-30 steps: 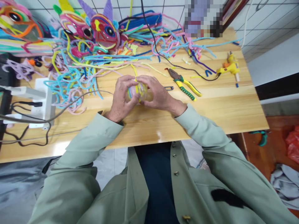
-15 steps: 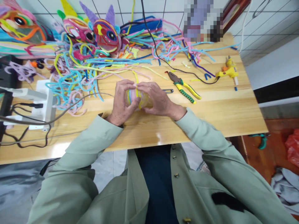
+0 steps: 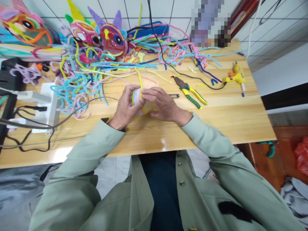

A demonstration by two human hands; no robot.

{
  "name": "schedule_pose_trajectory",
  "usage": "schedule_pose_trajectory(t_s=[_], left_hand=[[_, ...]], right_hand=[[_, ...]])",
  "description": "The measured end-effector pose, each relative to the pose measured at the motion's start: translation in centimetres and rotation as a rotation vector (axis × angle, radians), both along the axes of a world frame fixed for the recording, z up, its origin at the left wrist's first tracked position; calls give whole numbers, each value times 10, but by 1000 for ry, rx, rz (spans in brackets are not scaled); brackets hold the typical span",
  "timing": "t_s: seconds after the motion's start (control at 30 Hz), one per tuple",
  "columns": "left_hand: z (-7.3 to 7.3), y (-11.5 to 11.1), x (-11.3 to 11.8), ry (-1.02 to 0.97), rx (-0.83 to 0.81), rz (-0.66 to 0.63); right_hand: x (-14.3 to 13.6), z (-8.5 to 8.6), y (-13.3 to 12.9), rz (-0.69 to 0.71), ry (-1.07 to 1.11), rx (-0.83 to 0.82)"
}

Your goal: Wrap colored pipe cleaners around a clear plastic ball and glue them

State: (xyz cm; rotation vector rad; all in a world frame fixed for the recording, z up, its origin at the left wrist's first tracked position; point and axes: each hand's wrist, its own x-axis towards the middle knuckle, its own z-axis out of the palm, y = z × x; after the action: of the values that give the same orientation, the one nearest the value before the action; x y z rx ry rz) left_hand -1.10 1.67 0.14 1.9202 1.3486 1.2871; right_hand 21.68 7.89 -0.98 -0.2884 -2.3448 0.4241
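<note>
Head view: a small rounded object wrapped in yellow, pink and pale blue fuzzy bands (image 3: 136,97) sits between the two palms, just above or on the light wooden table (image 3: 154,138). The left hand (image 3: 125,107) grips its left side, thumb across the near face; the right hand (image 3: 166,104) cups its right side, fingers curled over the top. Both touch it, so neither is nearer. A bright yellow fuzzy stem (image 3: 140,77) runs from its top, by the right fingertips, away from the body and slightly left. The object's own long axis is hidden by the fingers. Right of the right hand lie green-and-yellow-handled pliers (image 3: 190,95); left of the left hand, tangled light-blue fuzzy stems (image 3: 72,89).
</note>
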Motion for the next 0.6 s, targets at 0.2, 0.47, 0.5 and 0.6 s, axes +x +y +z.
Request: schedule_pose_trajectory(t_s=[0.2,0.47,0.5,0.6], left_hand=[[0,-3,8,15,42,41],[3,-5,11,138,168,-4],[3,-5,11,148,174,-8],[6,-6,12,164,191,-22]], right_hand=[[8,17,-8,-40,47,-109],[0,32,-15,-314,218,-625],[0,32,-13,-326,223,-611],[3,34,-6,-319,196,-398]])
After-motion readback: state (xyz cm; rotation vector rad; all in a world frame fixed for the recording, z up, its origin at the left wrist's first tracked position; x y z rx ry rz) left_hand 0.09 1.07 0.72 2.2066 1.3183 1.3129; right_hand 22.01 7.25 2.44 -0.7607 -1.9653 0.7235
